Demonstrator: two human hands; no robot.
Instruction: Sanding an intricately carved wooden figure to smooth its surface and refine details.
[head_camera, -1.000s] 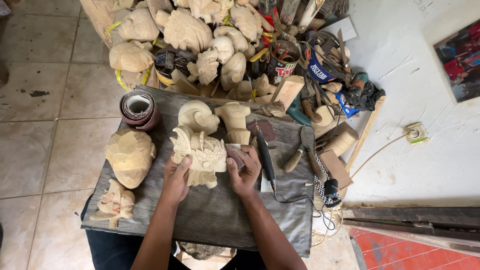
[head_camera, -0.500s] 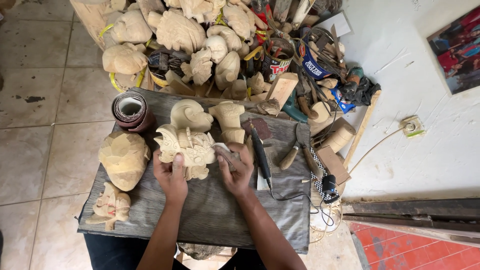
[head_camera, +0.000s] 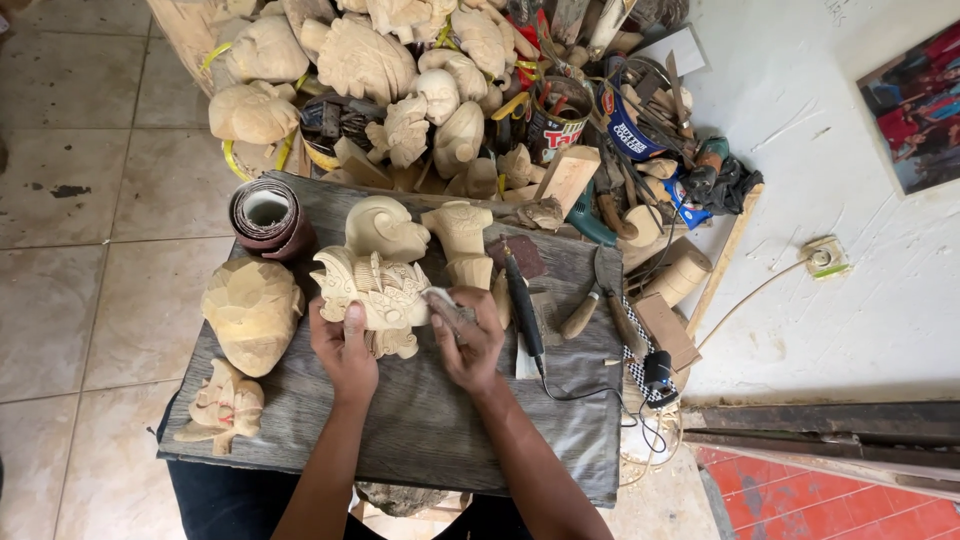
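A pale carved wooden mask (head_camera: 372, 290) with a spiky crest lies on the dark wooden board (head_camera: 420, 430) across my lap. My left hand (head_camera: 343, 350) grips its lower left side, thumb on the carving. My right hand (head_camera: 468, 335) presses a small piece of sandpaper (head_camera: 437, 298) against the mask's right edge. Just behind the mask stand a curled carving (head_camera: 383, 227) and a small pedestal-shaped carving (head_camera: 461, 238).
A sandpaper roll (head_camera: 266, 214), a large rough mask (head_camera: 252, 312) and a small carved figure (head_camera: 222, 405) sit on the board's left. A black rotary tool (head_camera: 524, 312) and a chisel (head_camera: 583, 310) lie right. Several unfinished carvings (head_camera: 360, 60), cans and tools are piled behind.
The view has shifted slightly. My right hand has moved a little along the mask's right edge with the sandpaper; my left hand keeps its hold.
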